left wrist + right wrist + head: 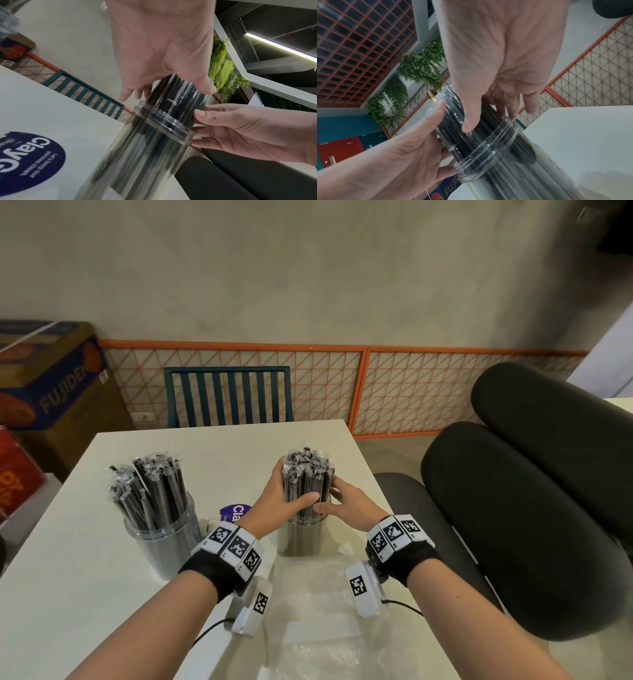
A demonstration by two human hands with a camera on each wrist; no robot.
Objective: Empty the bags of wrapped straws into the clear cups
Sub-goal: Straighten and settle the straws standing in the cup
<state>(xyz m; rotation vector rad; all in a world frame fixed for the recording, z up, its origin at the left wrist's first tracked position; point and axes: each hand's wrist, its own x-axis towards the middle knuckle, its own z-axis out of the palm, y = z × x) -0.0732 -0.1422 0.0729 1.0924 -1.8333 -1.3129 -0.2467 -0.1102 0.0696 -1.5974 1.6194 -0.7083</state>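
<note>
Crinkled clear plastic bag, emptied and flat, lies at the near edge of the tabletop between the two forearms. Beyond it, toward the right edge, stands a clear cup packed with a bundle of wrapped black straws standing upright. Wrapped around the bundle above the cup's rim, the left hand has its thumb across the front and its fingers behind. From the other side the right hand curls round the same bundle, thumb tip almost meeting the left thumb. Both wrist views show the threaded rim of the cup just below the fingers.

Toward the left edge stands a second clear cup, full of wrapped straws that fan outward. Between the cups lies a round purple sticker; it reads "Let's keep our pantries clean." under a larger word, only partly visible.

Off the far edge stands a teal slatted chair. At far left a cardboard box shows "FUJIDE", the rest cut off. Black padded cushions sit right of the table.
</note>
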